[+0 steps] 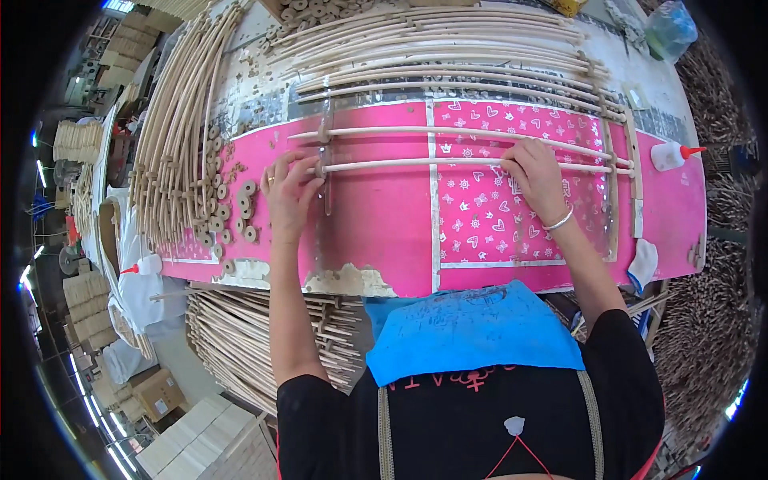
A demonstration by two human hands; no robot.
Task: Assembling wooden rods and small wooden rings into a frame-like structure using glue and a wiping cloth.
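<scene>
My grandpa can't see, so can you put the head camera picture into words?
A person's right hand holds a long pale rod over a pink sheet, with the left hand at its left end. More rods and small round rings lie nearby.

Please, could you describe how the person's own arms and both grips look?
Short black sleeves cover the upper arms; the forearms are bare. A thin, pale bracelet circles the wrist of the right grip. The left grip seems to wear a ring. Neither has a glove.

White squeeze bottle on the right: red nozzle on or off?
On: the red nozzle joins the white squeeze bottle, its tip pointing right.
</scene>
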